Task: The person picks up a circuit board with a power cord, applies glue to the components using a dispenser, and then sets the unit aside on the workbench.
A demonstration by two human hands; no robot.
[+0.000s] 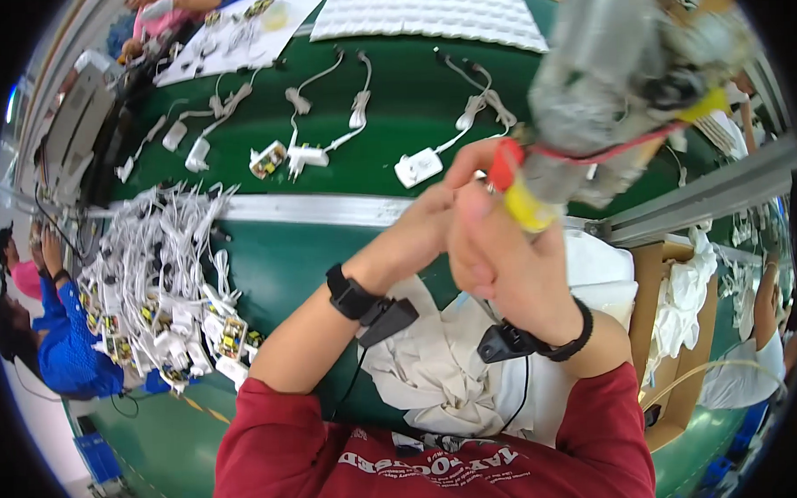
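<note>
Both my hands are raised together in front of me, slightly blurred, at the lower end of a hanging device (578,111) wrapped in clear plastic. My left hand (420,226) has its fingers bent in a pinch close to a red piece (507,163). My right hand (513,254) is curled closed just below a yellow piece (527,209). A bit of metal shows between the fingers; what each hand grips is mostly hidden. Past my left hand, a white charger (419,167) lies with its cord on the green belt (361,184).
More corded chargers (308,158) lie along the belt, one with its circuit board exposed. At left is a large heap of white cords and adapters (158,275). Crumpled cloth (433,362) lies before me; a cardboard box (673,327) stands right. Co-workers sit on both sides.
</note>
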